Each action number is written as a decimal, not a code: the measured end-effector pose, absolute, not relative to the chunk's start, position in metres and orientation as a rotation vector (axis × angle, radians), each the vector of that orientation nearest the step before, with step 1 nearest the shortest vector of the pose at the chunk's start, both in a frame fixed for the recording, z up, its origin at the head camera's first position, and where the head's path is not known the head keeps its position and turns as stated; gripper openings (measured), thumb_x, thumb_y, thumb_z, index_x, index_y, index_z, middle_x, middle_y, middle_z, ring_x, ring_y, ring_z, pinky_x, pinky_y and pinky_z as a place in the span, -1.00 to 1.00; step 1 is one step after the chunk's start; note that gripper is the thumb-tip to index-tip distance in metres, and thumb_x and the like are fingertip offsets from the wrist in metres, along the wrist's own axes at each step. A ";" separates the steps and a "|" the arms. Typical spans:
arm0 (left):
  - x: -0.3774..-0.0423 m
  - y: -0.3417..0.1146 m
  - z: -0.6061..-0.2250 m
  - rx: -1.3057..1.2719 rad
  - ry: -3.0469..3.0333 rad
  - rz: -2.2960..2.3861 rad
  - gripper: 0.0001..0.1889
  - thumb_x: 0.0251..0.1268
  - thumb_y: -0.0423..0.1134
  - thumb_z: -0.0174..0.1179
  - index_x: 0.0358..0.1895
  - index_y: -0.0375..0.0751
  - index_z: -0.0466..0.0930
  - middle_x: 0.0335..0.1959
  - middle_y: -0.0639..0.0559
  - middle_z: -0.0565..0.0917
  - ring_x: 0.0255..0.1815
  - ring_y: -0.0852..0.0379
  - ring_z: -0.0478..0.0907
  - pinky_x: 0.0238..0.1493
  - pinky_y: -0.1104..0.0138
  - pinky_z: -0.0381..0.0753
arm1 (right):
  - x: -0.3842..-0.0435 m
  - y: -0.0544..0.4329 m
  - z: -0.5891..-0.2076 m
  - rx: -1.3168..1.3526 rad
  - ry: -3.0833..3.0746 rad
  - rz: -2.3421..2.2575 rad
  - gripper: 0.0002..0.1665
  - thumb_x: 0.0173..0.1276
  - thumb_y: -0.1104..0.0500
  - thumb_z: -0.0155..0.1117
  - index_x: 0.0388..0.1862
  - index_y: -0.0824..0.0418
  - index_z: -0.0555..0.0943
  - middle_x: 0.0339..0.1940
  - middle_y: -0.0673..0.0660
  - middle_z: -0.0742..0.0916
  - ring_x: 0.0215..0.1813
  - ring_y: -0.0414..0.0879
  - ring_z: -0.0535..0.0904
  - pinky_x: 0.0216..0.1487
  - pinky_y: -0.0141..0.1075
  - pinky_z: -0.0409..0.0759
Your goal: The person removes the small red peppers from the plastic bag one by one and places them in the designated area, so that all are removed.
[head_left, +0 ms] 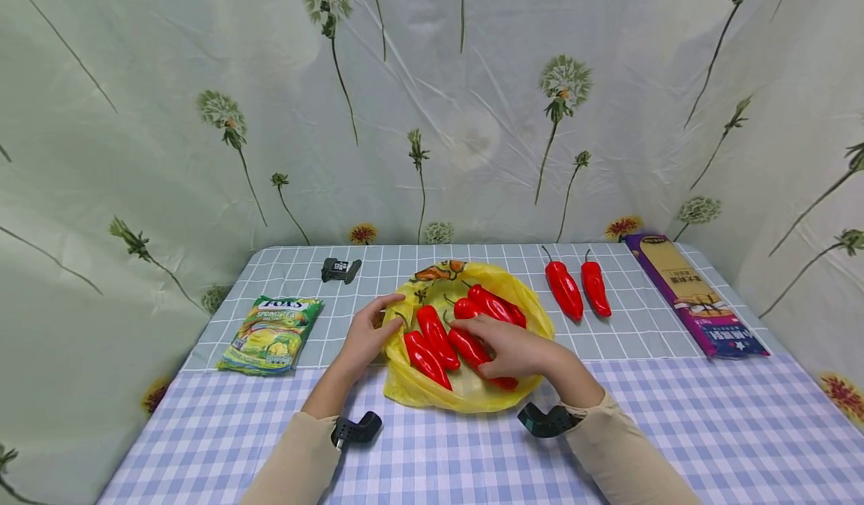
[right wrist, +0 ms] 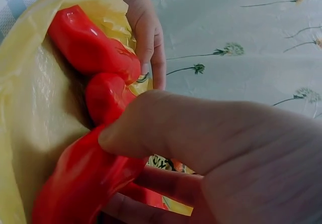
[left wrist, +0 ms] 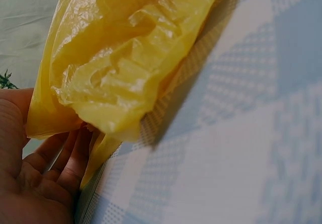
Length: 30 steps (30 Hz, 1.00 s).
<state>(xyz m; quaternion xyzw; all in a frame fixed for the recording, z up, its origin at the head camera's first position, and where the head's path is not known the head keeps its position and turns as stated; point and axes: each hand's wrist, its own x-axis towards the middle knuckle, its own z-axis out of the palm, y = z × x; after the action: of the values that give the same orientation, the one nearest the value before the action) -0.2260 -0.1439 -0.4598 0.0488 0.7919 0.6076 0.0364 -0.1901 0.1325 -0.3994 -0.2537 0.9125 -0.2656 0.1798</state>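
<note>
A yellow plastic bag (head_left: pixel 418 391) lies spread wide on the table with several glossy red peppers (head_left: pixel 437 336) inside. At its left rim my left hand (head_left: pixel 364 340) pinches the plastic; in the left wrist view the thumb and fingers (left wrist: pixel 75 158) are on either side of the crumpled yellow film. My right hand (head_left: pixel 516 347) reaches into the bag and grips one red pepper (right wrist: pixel 75 176), the thumb lying on its upper side and the fingers beneath. Other peppers (right wrist: pixel 93 48) lie beside the held one.
Two more red peppers (head_left: pixel 564 290) lie on the table right of the bag. A purple and gold package (head_left: pixel 695 295) is at the far right, a green candy bag (head_left: pixel 273 336) at the left. A small black object (head_left: pixel 340 269) sits toward the back left.
</note>
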 end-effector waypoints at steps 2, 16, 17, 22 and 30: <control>-0.226 -0.144 -0.460 0.156 2.437 1.868 -0.56 0.40 -0.29 0.19 0.31 -0.01 0.51 0.36 -0.06 0.51 0.16 -0.02 0.53 -0.06 0.48 0.61 | -0.190 0.133 -0.399 -0.728 2.578 -0.749 -0.01 0.11 0.28 0.47 0.53 -0.05 0.31 0.45 0.04 0.48 0.42 0.02 0.37 0.19 0.04 0.63; -0.226 -0.143 -0.460 0.150 2.433 1.877 -0.57 0.40 -0.29 0.19 0.31 -0.01 0.52 0.34 -0.06 0.52 0.13 -0.01 0.53 -0.07 0.48 0.62 | -0.191 0.137 -0.399 -0.747 2.566 -0.791 -0.16 0.20 0.32 0.36 0.45 -0.13 0.40 0.41 0.04 0.52 0.38 0.02 0.39 0.26 0.04 0.58; -0.226 -0.143 -0.460 0.150 2.434 1.875 -0.57 0.40 -0.29 0.19 0.31 -0.01 0.52 0.34 -0.07 0.52 0.13 -0.01 0.53 -0.07 0.47 0.62 | -0.192 0.137 -0.399 -0.748 2.569 -0.799 -0.17 0.20 0.32 0.36 0.45 -0.12 0.41 0.40 0.04 0.52 0.37 0.01 0.40 0.25 0.04 0.58; -0.226 -0.144 -0.460 0.157 2.435 1.868 -0.57 0.40 -0.29 0.19 0.32 0.00 0.51 0.36 -0.05 0.51 0.17 -0.02 0.53 -0.02 0.44 0.63 | -0.193 0.139 -0.397 -0.781 2.593 -0.842 -0.23 0.24 0.31 0.36 0.43 -0.07 0.42 0.35 0.04 0.55 0.34 0.02 0.42 0.22 0.06 0.60; -0.227 -0.144 -0.461 0.169 2.441 1.879 -0.56 0.39 -0.31 0.18 0.32 -0.06 0.51 0.32 -0.11 0.53 0.14 -0.01 0.54 -0.09 0.48 0.62 | -0.195 0.142 -0.393 -0.840 2.653 -0.880 -0.26 0.27 0.31 0.33 0.42 -0.06 0.42 0.32 0.05 0.58 0.32 0.03 0.46 0.22 0.02 0.61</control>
<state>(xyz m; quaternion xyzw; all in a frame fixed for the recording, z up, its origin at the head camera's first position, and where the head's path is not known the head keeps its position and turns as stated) -0.2265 -0.1439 -0.4607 0.0546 0.7910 0.6088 0.0285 -0.1951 0.1419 -0.3926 -0.2861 0.9033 -0.2997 0.1114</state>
